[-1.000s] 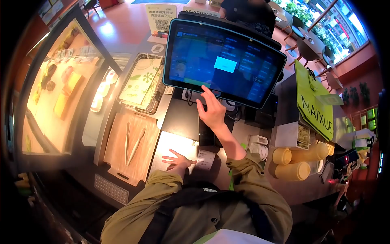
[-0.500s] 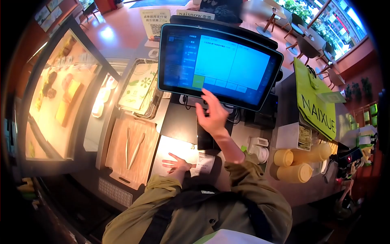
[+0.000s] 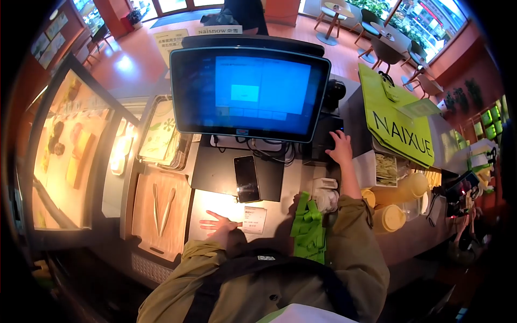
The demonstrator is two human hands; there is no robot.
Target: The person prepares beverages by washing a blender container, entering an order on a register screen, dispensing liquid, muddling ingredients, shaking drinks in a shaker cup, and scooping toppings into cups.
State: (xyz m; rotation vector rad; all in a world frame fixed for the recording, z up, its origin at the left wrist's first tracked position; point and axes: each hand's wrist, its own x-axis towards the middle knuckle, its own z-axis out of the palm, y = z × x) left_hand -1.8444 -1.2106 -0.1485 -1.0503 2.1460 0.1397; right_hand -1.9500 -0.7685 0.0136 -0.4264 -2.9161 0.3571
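Note:
My left hand lies palm down on the lit counter, fingers spread, its thumb at the edge of a printed receipt. My right hand reaches to the black box-shaped device, perhaps a receipt printer, right of the touchscreen. Its fingers are apart and rest at the device's right side; whether they press on it I cannot tell. The touchscreen shows a blue page with a small lighter box. Below it, a dark smartphone lies on a black mat.
On the left are a lit pastry case, a wooden tray with tongs and a wire basket. Green ribbons, a white device, yellow-lidded cups and a green NAIXUE bag stand right.
My right hand has left the touchscreen and moved right to the black device. A small box has appeared on the screen. The view has shifted; my left hand stays flat on the counter.

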